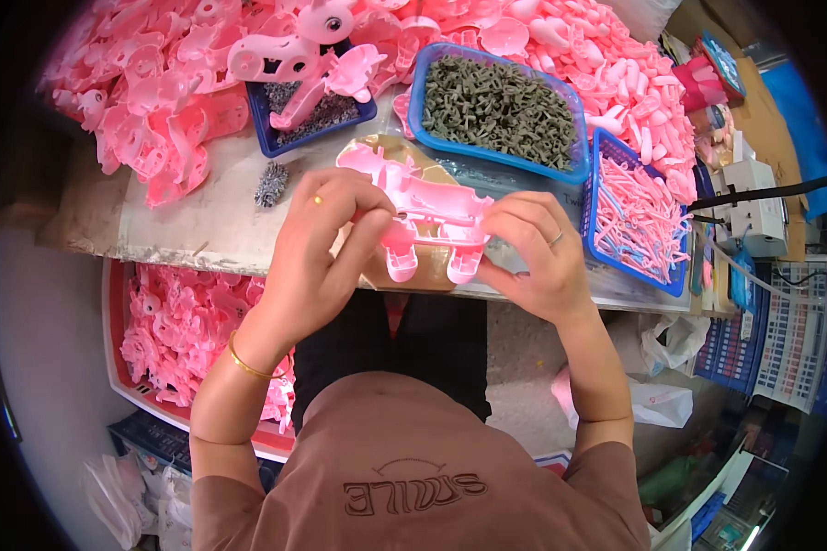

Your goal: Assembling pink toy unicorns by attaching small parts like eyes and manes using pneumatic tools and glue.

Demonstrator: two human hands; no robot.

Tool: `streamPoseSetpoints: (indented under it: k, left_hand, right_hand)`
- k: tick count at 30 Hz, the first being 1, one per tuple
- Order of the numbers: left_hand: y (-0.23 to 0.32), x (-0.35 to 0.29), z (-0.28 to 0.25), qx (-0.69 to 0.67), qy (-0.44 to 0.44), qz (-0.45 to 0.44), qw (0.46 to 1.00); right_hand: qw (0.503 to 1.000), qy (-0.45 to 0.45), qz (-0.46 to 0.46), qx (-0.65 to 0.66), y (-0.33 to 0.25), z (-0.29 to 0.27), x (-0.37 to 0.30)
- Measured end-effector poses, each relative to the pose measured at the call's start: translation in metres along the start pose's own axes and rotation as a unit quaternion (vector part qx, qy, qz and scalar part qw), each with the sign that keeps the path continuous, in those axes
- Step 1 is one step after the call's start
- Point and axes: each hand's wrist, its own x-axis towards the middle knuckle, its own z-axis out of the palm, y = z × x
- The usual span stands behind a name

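Note:
Between my two hands, above the table's front edge, is a pink plastic toy body shell, with its hollow inside up and two stubby legs pointing toward me. My left hand is closed, thumb and fingertips pinching at the shell's left side. At the right end, my right hand grips the shell between thumb and curled fingers. Whether a small part sits in the left fingertips, I cannot tell. Beneath the shell lies a brown-yellow sheet or pad on the table.
A blue tray of dark green small parts stands behind my hands. A blue basket of pink and blue sticks is at right, a blue bin of screws at left. Pink parts heap the far side; a red-rimmed crate sits below left.

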Motion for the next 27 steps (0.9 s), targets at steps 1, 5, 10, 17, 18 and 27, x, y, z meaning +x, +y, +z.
streamPoseSetpoints:
  k: [1, 5, 10, 17, 18, 27]
  left_hand:
    - [0.003, 0.000, -0.001, 0.011, 0.007, 0.023, 1.000]
    - [0.009, -0.002, 0.002, 0.019, 0.027, 0.037, 0.999]
    - [0.017, -0.007, 0.008, 0.000, 0.004, 0.018, 1.000]
    - [0.028, -0.010, 0.012, 0.000, -0.025, 0.034, 0.999]
    - [0.030, -0.010, 0.013, 0.001, -0.028, 0.037, 0.999]
    - [0.041, -0.013, 0.010, 0.001, -0.030, 0.036, 0.999]
  right_hand:
    - [1.000, 0.012, -0.006, 0.001, 0.000, -0.001, 0.000]
    - [0.998, 0.045, 0.007, 0.034, -0.002, -0.004, -0.001]
    - [0.996, 0.055, 0.036, 0.058, -0.006, -0.007, -0.011]
    - [0.997, 0.038, 0.052, 0.042, -0.015, -0.014, -0.022]
    - [0.997, 0.040, 0.052, 0.046, -0.014, -0.015, -0.023]
    - [0.994, 0.037, 0.062, 0.077, -0.017, -0.023, -0.029]
